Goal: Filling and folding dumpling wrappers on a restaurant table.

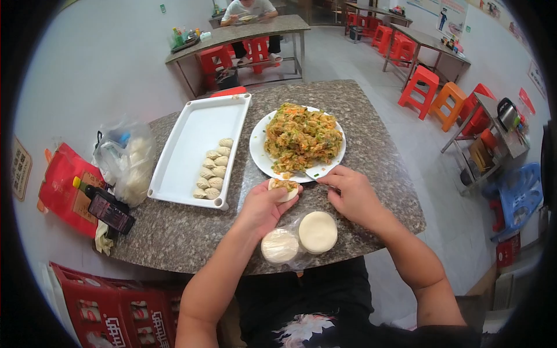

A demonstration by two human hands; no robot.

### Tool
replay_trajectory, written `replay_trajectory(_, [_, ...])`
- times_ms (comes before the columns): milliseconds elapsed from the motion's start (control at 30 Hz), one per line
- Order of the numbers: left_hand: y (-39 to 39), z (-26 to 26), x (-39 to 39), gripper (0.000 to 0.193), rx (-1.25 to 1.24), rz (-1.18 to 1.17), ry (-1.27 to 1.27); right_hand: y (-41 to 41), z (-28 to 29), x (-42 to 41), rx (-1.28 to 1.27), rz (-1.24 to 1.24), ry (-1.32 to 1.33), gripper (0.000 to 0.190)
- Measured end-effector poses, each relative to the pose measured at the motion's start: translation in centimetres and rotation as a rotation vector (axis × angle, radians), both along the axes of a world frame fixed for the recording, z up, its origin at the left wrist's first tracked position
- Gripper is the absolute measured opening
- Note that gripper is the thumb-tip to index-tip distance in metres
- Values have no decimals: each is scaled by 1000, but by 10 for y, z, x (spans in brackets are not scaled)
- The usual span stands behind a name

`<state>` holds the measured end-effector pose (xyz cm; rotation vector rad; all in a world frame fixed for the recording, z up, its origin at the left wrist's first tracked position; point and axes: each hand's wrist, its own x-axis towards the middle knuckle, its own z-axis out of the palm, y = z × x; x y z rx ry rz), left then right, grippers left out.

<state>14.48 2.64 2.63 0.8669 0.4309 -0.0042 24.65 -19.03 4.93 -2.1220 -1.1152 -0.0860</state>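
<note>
In my left hand (266,208) lies a round dough wrapper (289,195) with some chopped filling (283,186) on it; my thumb rests on top. My right hand (348,187) grips a metal utensil (311,175), its flat end at the near rim of the white plate (260,153). A large mound of vegetable filling (302,139) covers most of that plate. Nearer my body sit two stacks of round wrappers, one bare stack (318,232) and one under clear plastic (280,246). Pleated dumplings (212,173) stand in rows inside a white tray (187,130) to the left.
Along the table's left edge are a dark bottle with a yellow cap (106,209), a red bag (69,187) and a clear plastic bag (132,161). Red crates (117,313) stand below at left. Across the room a person (248,11) sits at another table (243,32).
</note>
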Motion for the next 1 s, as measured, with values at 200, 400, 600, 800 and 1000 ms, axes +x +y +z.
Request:
replay_trajectory(200, [-2, -13, 2, 36, -58, 17, -77, 4, 5, -2, 25, 159, 52, 33])
replay_trajectory(400, [0, -11, 3, 33, -57, -23, -15, 0, 15, -13, 26, -92, 130, 33])
replay_trajectory(600, [-2, -9, 1, 37, -69, -4, -31, -3, 2, -7, 135, 86, 61, 31])
replay_trajectory(800, [-1, 0, -2, 37, 8, -28, 11, -8, 6, 0, 41, 110, 132, 31])
replay_trajectory(1000, [1, 6, -6, 41, 6, -51, 24, -6, 5, 2, 8, 220, 180, 32])
